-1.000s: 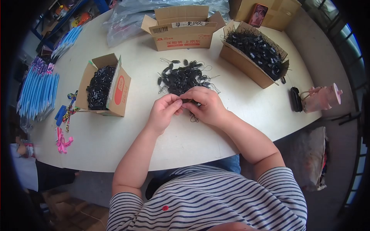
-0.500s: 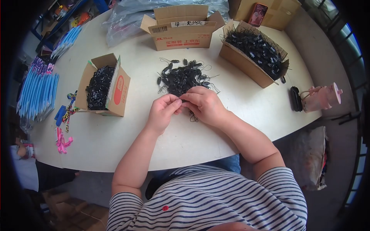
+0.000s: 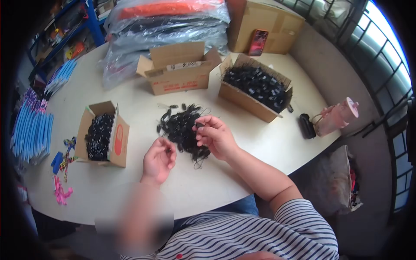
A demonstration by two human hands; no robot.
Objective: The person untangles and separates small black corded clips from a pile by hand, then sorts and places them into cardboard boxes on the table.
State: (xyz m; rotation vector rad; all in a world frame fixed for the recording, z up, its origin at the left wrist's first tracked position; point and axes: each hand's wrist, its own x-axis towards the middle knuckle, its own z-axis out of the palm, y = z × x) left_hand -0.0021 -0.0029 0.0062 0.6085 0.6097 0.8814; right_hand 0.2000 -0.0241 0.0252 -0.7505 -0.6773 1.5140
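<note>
Phone, one, standing upright before a large carton, upper right of the frame; plastic-wrapped bundles, lying stacked at upper centre; blue shelving, rising at upper left; blue packets, lying in a row at far left; pink ribbon, lying at lower left; pink bottle, standing beside a black case, right; pale sack, sitting at lower right.

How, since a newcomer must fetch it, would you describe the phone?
On the table, find the large brown carton at the far end. The phone stands upright against its front; its orange rim and reddish screen set it apart from the cardboard.
</note>
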